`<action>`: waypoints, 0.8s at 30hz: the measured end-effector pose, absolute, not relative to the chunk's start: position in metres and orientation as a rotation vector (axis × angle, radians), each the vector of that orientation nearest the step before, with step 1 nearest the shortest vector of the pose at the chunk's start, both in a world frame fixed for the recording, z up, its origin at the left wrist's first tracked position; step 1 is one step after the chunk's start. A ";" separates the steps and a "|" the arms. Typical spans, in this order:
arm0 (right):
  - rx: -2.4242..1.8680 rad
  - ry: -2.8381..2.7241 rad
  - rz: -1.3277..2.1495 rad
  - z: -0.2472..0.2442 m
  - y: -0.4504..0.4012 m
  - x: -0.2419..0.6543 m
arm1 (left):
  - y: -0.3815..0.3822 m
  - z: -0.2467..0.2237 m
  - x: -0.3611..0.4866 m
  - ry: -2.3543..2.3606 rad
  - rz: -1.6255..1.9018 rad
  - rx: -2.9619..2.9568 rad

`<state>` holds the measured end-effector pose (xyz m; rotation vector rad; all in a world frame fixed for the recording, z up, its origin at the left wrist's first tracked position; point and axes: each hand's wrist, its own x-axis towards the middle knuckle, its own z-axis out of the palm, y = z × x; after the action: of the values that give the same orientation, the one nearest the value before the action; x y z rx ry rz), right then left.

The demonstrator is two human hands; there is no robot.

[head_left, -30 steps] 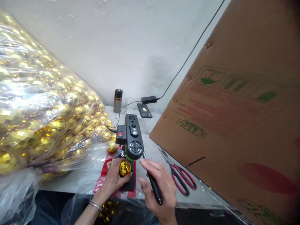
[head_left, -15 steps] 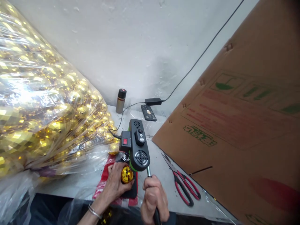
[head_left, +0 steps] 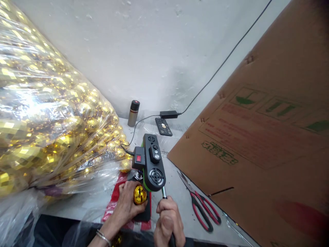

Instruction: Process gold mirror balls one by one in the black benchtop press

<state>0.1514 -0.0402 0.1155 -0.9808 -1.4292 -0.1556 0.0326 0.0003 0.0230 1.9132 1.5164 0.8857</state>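
My left hand (head_left: 128,200), a bracelet at its wrist, is closed around a small gold faceted ball (head_left: 140,195). It holds the ball over a black base plate (head_left: 144,216), just left of a black electric device (head_left: 153,163) with round grilles, green sides and a red switch. My right hand (head_left: 169,221) is wrapped round the black handle of a metal rod (head_left: 164,192). The rod's upper end disappears behind the device's near end, so I cannot see what it meets. Red plastic (head_left: 113,202) lies under the base.
Left is a big clear bag (head_left: 64,137) of gold balls, with one loose gold ball (head_left: 125,165) beside it. Red-black scissors (head_left: 202,206) lie right, against a large cardboard box (head_left: 231,137). Behind are a bottle (head_left: 133,113), a phone (head_left: 163,127) and a corded power adapter (head_left: 169,114).
The whole view has shifted slightly, so everything sits a little lower. Both hands keep their grips on the ball and the rod, in nearly the same places.
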 end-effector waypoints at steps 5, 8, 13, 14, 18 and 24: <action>-0.965 -1.395 -0.156 0.112 -0.039 0.150 | 0.000 0.022 0.033 1.537 0.883 1.929; -0.970 -1.398 -0.149 0.110 -0.039 0.150 | 0.000 0.021 0.033 1.538 0.870 1.931; -0.956 -1.354 -0.162 0.106 -0.037 0.147 | 0.000 0.021 0.034 1.547 0.866 1.909; -0.948 -1.338 -0.158 0.105 -0.037 0.147 | 0.000 0.022 0.034 1.550 0.868 1.901; -0.923 -1.330 -0.151 0.103 -0.034 0.146 | 0.001 0.026 0.033 1.545 0.858 1.870; -0.927 -1.343 -0.163 0.101 -0.033 0.148 | 0.001 0.035 0.033 1.535 0.808 1.821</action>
<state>0.1477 -0.0329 0.1007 -0.9269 -1.3433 -0.1634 0.0328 0.0014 0.0351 1.8206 1.5350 0.8077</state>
